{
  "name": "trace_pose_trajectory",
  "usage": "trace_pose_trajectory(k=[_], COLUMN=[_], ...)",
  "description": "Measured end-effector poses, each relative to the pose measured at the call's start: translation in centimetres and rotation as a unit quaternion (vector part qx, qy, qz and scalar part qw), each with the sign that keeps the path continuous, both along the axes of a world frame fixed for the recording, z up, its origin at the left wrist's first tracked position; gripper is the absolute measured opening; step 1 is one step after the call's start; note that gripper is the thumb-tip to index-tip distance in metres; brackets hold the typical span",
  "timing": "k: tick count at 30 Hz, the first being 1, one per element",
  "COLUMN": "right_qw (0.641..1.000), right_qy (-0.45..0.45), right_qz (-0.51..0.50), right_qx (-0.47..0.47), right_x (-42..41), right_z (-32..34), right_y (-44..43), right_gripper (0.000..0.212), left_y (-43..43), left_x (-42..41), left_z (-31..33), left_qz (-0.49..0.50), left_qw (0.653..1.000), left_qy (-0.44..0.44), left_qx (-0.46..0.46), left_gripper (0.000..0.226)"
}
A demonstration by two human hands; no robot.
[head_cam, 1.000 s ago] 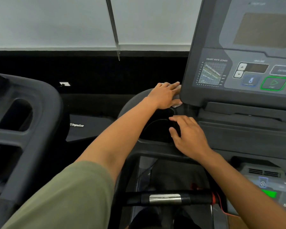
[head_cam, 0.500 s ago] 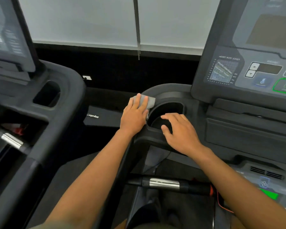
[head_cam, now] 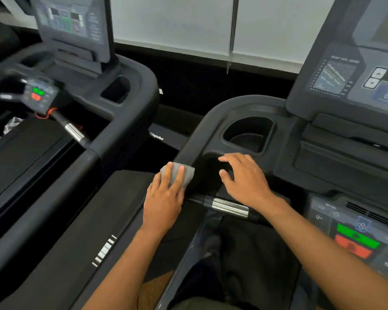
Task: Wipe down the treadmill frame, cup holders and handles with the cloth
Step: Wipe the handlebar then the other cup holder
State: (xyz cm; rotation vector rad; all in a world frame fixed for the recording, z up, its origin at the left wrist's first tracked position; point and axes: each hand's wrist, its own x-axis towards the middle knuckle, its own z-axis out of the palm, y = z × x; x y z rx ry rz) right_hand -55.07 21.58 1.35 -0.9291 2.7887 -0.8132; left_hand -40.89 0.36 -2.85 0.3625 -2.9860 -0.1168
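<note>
**A:** Left fingers?

**B:** Fingers (head_cam: 177, 182) of the left hand (head_cam: 164, 199) are straight and together, laid flat on top of the cloth (head_cam: 188, 173). They press it and don't curl round it. Thumb not visible.

**A:** Cloth location?

**B:** Grey, bunched up. It sits on the outer edge of the treadmill frame (head_cam: 197, 135), below and left of the cup holder (head_cam: 248, 139) and well short of its rim. The end of the cloth pokes out past the fingertips, toward the cup holder.

**A:** Right?

**B:** Right hand (head_cam: 248, 183) holds nothing. Fingers (head_cam: 231, 158) are spread and loosely bent, palm down. The fingertips are just below the cup holder's near rim, over the dark recess there. Can't tell if they touch the frame.

**A:** Cup holder itself?

**B:** Nothing visible in it. Neither hand is in it.

**A:** Surroundings?

**B:** The handle (head_cam: 230, 208) with its chrome band is below the cup holder, just under the right wrist. The console (head_cam: 336, 79) rises to the cup holder's upper right. A keypad (head_cam: 356, 240) with green and red buttons is lower right of it. A second treadmill (head_cam: 112, 113) stands far left of it, blurred.
</note>
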Motion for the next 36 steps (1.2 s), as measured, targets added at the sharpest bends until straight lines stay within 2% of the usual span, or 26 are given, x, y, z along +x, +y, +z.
trace_pose_trajectory(k=[4, 7, 14, 19, 22, 25, 29, 33, 36], right_qw=[1.0, 1.0, 1.0, 0.999, 0.998, 0.997, 0.994, 0.988, 0.982], right_qy=[-0.006, -0.008, -0.018, -0.019, -0.022, -0.026, -0.041, -0.044, -0.043], right_qz=[0.018, 0.023, 0.005, -0.022, -0.045, -0.06, -0.098, -0.143, -0.181], right_qx=[0.003, 0.003, 0.005, 0.015, 0.023, 0.034, 0.037, 0.043, 0.042], right_x=[1.7, 2.4, 3.2, 4.0, 5.0, 6.0, 6.9, 7.2, 7.6], right_z=[-0.1, -0.1, -0.6, -0.9, -1.1, -1.2, -1.2, -0.9, -0.6], right_y=[-0.1, -0.2, -0.4, -1.1, -1.8, -2.3, -1.8, -0.3, 1.0], right_gripper=[0.04, 0.04, 0.041, 0.04, 0.041, 0.041, 0.04, 0.04, 0.04], left_y=[-0.4, -0.2, 0.6, 0.2, -0.3, -1.2, -2.4, -3.9, -3.6], left_x=[5.3, 5.2, -3.1, -10.5, -11.8, -9.3, -1.0, 6.6, 7.1], left_z=[-0.1, -0.4, 0.7, 1.7, 1.9, 2.1, 1.5, 0.3, -0.4], left_qz=[0.007, 0.029, 0.073, 0.039, 0.01, -0.025, -0.059, -0.063, -0.047], left_qw=[1.0, 0.999, 0.995, 0.994, 0.992, 0.993, 0.995, 0.997, 0.998], left_qy=[0.026, 0.031, -0.068, -0.1, -0.12, -0.106, -0.079, -0.034, -0.027], left_qx=[-0.012, -0.023, -0.028, 0.024, 0.04, 0.034, -0.008, 0.018, 0.029], left_gripper=[0.066, 0.063, 0.076, 0.076, 0.073, 0.066, 0.065, 0.059, 0.058])
